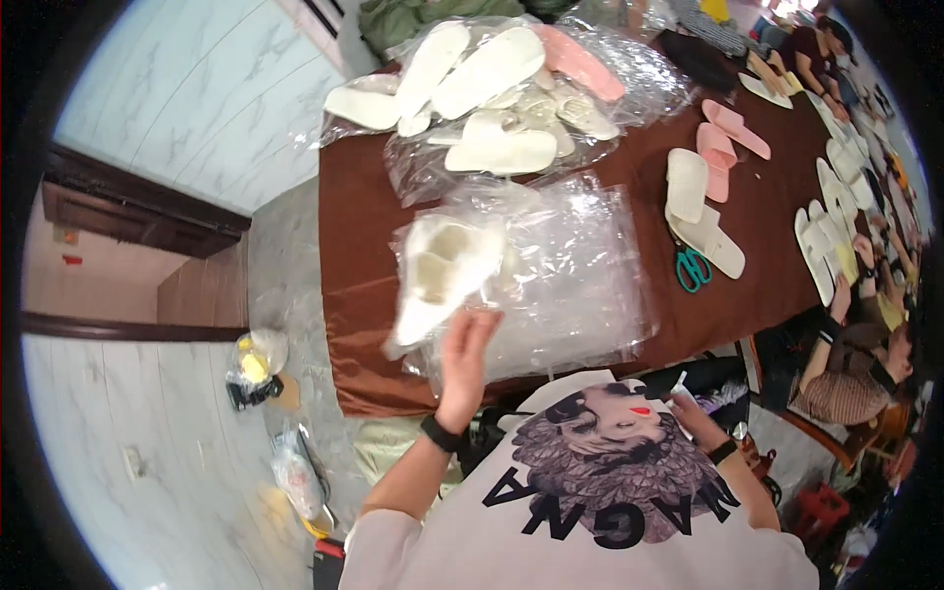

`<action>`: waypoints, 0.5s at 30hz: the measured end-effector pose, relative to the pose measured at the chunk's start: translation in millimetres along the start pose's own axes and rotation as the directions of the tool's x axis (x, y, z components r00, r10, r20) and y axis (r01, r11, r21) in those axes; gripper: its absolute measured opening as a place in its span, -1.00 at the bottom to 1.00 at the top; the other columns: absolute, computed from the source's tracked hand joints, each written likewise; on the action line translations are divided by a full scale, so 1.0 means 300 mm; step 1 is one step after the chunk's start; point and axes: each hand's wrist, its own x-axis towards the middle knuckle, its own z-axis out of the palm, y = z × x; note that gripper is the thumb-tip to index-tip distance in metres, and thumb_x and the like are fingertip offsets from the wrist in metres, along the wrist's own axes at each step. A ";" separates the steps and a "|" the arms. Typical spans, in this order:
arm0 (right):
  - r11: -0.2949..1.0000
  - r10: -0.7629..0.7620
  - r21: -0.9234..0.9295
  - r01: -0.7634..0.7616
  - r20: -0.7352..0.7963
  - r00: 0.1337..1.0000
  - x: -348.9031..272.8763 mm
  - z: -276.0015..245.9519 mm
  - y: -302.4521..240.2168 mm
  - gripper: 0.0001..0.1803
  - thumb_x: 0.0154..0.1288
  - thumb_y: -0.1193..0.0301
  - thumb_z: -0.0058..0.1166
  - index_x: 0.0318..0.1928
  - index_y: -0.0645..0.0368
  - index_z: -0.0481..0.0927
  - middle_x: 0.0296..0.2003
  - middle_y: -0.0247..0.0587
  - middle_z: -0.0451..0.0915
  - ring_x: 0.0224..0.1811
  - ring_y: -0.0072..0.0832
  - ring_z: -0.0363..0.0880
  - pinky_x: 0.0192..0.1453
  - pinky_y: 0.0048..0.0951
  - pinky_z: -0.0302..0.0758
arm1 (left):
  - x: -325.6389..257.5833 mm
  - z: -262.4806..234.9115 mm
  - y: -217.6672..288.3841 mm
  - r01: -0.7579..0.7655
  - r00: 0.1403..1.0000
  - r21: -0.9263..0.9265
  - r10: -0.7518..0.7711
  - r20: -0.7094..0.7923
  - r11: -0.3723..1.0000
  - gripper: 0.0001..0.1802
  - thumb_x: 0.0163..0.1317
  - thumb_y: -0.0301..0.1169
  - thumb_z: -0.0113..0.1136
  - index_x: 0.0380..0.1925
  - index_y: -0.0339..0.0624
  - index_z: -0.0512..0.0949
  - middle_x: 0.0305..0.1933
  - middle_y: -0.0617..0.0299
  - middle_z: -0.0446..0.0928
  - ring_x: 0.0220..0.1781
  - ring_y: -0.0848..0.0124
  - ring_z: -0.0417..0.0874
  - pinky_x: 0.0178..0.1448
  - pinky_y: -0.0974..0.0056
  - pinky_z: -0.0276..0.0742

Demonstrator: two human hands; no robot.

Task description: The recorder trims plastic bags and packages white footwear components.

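A pair of white slippers (pixel 447 261) lies slightly smeared in a clear wrapping on the near left part of the brown-covered table. My left hand (pixel 470 339) is at its lower edge, fingers stretched out toward it. Beside it, on the right, clear plastic bags (pixel 580 280) are spread in a flat stack. My right hand (pixel 685 403) is low by my body at the table's near edge, partly hidden by my shirt. Its fingers look closed, with a small whitish piece (pixel 679 382) sticking up from them that I cannot make out.
Bagged white slippers (pixel 501 152) and one pink slipper (pixel 580 64) are heaped at the far side. Loose pink slippers (pixel 718 162), white slippers (pixel 703 211) and teal-handled scissors (pixel 692 268) lie to the right. Other people (pixel 851 379) sit along the right, near more slippers.
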 end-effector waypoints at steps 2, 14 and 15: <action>0.997 0.069 0.040 -0.063 -0.182 0.981 0.124 -0.079 -0.034 -0.65 0.38 0.32 0.04 0.09 0.24 0.52 -0.07 -0.06 0.61 -0.03 -0.32 0.59 0.03 -0.37 0.50 | -0.029 0.021 -0.048 0.252 0.943 0.046 -0.256 0.215 0.967 -0.75 0.47 -0.32 -0.03 -0.08 -0.27 0.51 0.12 0.09 0.54 0.14 0.25 0.58 0.29 0.19 0.44; 0.872 -0.041 0.451 0.189 -0.318 0.947 0.763 -0.142 -0.421 -0.79 0.35 0.46 -0.03 -0.10 0.23 0.62 -0.39 -0.18 0.64 -0.43 -0.53 0.61 -0.32 -0.55 0.54 | 0.058 -0.278 -0.257 -0.164 0.890 0.937 0.456 0.006 0.307 -0.54 0.38 -0.23 0.09 0.17 -0.28 0.42 0.22 -0.12 0.39 0.26 0.05 0.41 0.32 0.08 0.34; 0.872 -0.047 0.448 0.196 -0.323 0.945 0.792 -0.117 -0.412 -0.79 0.35 0.46 -0.03 -0.10 0.23 0.62 -0.39 -0.18 0.64 -0.43 -0.53 0.61 -0.32 -0.55 0.54 | 0.060 -0.298 -0.315 -0.168 0.886 0.937 0.463 0.007 0.306 -0.54 0.38 -0.23 0.09 0.17 -0.28 0.42 0.22 -0.12 0.39 0.26 0.05 0.41 0.32 0.08 0.34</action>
